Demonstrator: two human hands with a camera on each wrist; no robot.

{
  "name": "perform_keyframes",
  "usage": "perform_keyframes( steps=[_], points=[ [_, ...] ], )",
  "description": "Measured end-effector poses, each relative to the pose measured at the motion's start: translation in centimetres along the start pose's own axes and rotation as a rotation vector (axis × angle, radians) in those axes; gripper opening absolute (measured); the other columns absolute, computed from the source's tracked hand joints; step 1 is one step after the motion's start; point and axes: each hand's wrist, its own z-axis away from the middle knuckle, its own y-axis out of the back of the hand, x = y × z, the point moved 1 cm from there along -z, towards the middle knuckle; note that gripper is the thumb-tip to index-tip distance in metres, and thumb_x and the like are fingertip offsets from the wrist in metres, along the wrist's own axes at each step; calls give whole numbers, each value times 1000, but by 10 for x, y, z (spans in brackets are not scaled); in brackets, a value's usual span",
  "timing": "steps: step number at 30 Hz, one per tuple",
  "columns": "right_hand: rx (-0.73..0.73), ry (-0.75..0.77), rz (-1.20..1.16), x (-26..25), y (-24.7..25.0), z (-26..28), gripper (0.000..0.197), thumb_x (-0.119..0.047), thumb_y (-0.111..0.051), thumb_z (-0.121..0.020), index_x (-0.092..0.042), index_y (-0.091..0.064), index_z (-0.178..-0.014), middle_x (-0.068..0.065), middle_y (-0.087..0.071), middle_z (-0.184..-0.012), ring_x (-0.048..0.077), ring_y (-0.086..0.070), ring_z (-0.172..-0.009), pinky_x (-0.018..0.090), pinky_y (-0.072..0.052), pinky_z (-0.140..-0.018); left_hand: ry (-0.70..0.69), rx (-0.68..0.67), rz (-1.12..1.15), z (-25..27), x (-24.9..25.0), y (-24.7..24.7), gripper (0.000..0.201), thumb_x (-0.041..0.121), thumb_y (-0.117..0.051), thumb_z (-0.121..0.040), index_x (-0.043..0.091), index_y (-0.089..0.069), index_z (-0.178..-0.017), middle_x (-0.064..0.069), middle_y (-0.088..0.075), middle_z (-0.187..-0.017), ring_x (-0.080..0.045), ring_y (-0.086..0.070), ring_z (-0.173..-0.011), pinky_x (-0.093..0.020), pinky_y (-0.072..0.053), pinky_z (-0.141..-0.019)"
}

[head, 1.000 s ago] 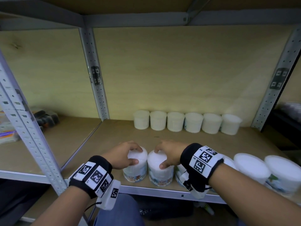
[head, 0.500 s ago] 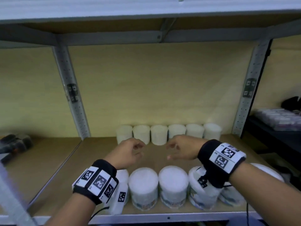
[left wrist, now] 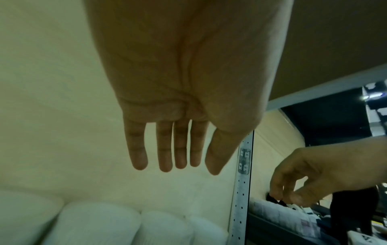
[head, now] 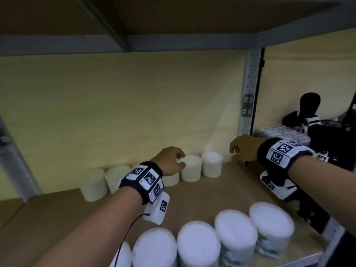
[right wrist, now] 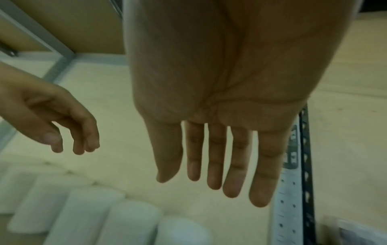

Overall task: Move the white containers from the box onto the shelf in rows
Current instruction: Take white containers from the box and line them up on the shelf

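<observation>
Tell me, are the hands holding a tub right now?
No. The left hand and right hand are open and empty, fingers straight.

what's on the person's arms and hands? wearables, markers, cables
Bare forearms, no sleeves or gloves. Both hands, left hand and right hand, are bare. Each wrist carries a black band with white square tiles printed with black fiducial markers. A white camera module, also tagged, hangs under each wrist; a thin black cable runs from the left one.

Head view looks forward and slightly down into the shelf [head: 192, 193]. Both wrist views sit close under the palms, facing its back wall; all share the rear row of white containers [head: 212, 164] at 12 o'clock.
</observation>
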Motion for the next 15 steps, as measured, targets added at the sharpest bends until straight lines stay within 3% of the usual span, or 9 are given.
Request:
perform_keyframes(
  steps=[8,15],
  points=[
    [2,45,-79,16,-29,-75,43,-34,-56,-93,-11,-54,-129,8,-52,-133,24,-52,-120,30,-41,-101,60,-119,-147,-81,-1,-37,48,27,-56,-92,12,-46,-136,-8,-45,-140,-23,-48,-126,-30,-41,-101],
    [-20,38,-84,6,-49,-131,50,-42,-59,-90,-11,-54,-129,8,-52,-134,26,-52,-120,38,-44,-104,80,-109,-187,-118,-14,-53,50,29,-56,-93,8,-46,-137,-10,-45,-143,-24,-46,-129,-28,-40,-100]
  ],
)
